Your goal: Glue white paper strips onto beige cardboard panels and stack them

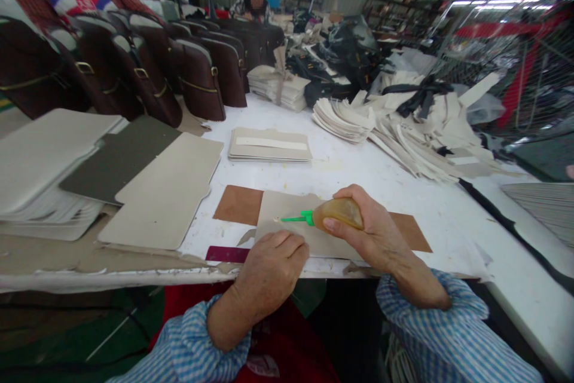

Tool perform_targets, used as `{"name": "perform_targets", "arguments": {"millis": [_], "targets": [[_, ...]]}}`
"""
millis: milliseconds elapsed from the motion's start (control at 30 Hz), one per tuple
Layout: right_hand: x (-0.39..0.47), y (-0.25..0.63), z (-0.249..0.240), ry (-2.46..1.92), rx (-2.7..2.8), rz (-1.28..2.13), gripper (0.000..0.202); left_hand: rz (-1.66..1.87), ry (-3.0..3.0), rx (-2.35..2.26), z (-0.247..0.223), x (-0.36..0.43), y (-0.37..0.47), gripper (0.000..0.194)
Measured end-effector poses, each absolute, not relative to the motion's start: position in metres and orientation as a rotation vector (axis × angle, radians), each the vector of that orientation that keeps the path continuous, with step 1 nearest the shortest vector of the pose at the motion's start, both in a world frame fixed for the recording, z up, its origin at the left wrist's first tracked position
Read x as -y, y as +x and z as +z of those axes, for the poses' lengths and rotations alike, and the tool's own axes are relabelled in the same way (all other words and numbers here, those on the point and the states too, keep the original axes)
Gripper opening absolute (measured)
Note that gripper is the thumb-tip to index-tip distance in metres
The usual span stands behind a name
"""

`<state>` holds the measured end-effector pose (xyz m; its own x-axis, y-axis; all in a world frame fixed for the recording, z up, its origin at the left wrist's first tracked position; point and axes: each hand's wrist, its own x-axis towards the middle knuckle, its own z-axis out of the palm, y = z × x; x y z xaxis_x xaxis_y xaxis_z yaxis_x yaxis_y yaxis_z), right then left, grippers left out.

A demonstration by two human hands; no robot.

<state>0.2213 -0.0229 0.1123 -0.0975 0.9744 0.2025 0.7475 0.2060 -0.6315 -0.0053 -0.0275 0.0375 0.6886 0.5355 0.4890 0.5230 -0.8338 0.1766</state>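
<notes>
- The right hand (372, 230) sits just right of centre in the lower half of the frame, its grip wrapped snugly around an amber glue bottle (338, 213), thumb underneath and fingers over the top.
- The bottle's long axis lies nearly level, running right to left; its green nozzle (296, 218) points toward the left of the frame, the tip just above a pale board piece (287, 207).
- The left hand (273, 263) rests below the nozzle, closer to the lower edge of the frame, fingers curled and pressed flat on the near edge of the same board; it holds nothing, only pins the piece down.
- The nozzle tip lies just up and a little left of the left knuckles, near but apart from them.
- The board lies across a brown sheet (238, 204), which shows at both ends, on the white counter (430, 215).
- A maroon strip (226, 254) lies at the counter's near edge, just left of the left hand.
- More grey panels (165, 192) are stacked toward centre left.
</notes>
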Motion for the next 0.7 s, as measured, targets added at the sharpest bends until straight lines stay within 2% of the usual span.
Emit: {"name": "perform_targets", "arguments": {"millis": [333,433,500,567,633,700], "targets": [[0.012,0.213,0.109,-1.600,1.822,0.498,0.042,0.898,2.861,-0.888,0.039,0.028,-0.005,0.018],[0.011,0.215,0.098,-1.572,1.540,0.582,0.054,0.887,2.862,-0.882,0.039,0.028,-0.006,0.017],[0.012,0.222,0.090,-1.494,1.231,0.703,0.067,0.875,2.852,-0.872,0.038,0.028,-0.006,0.017],[0.015,0.236,0.085,-1.372,0.930,0.858,0.072,0.862,2.824,-0.875,0.037,0.027,-0.007,0.016],[0.020,0.257,0.084,-1.249,0.696,0.941,0.067,0.852,2.806,-0.884,0.036,0.026,-0.007,0.017],[0.028,0.283,0.086,-1.143,0.546,0.871,0.054,0.856,2.817,-0.878,0.035,0.025,-0.008,0.020]]}}
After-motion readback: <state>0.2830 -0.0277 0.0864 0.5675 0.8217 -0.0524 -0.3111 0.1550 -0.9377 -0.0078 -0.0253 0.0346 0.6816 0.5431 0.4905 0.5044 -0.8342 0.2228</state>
